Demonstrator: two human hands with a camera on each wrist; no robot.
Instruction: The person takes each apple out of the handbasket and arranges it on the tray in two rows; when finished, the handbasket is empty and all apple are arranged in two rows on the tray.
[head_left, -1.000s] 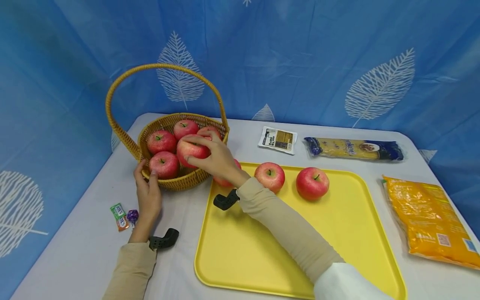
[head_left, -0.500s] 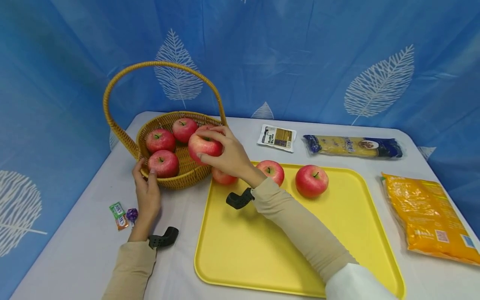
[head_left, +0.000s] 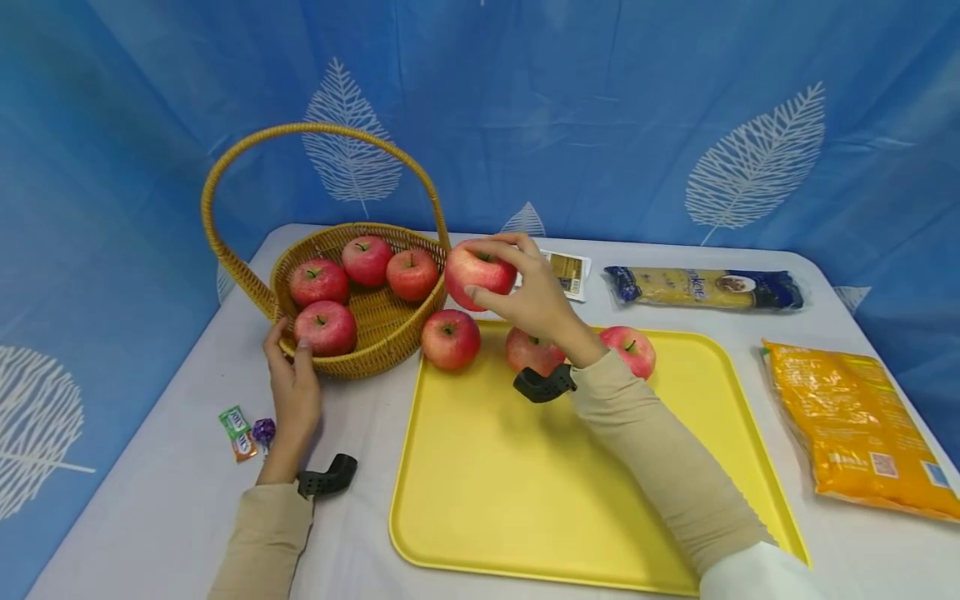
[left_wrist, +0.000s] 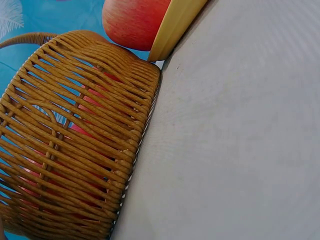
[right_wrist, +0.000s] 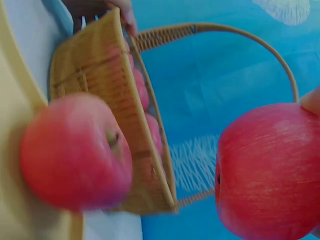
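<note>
A red apple is held in my right hand, raised above the back-left corner of the yellow tray. The right wrist view shows the held apple close up, with a fingertip on its edge. At the near-left rim of the wicker basket, my left hand grips with thumb and fingers. Several apples lie inside, among them one by my left thumb and another at the right. On the tray's back edge sit apples, partly hidden behind my right wrist and sleeve.
Behind the tray lie a small white packet, partly covered by my right hand, and a long blue-and-yellow pack. An orange bag lies right of the tray. Small candy wrappers lie left. The basket's tall handle arches upward.
My right hand has lifted the apple out of the basket and carried it right, over the tray's back-left corner. My left hand stays on the basket rim.
</note>
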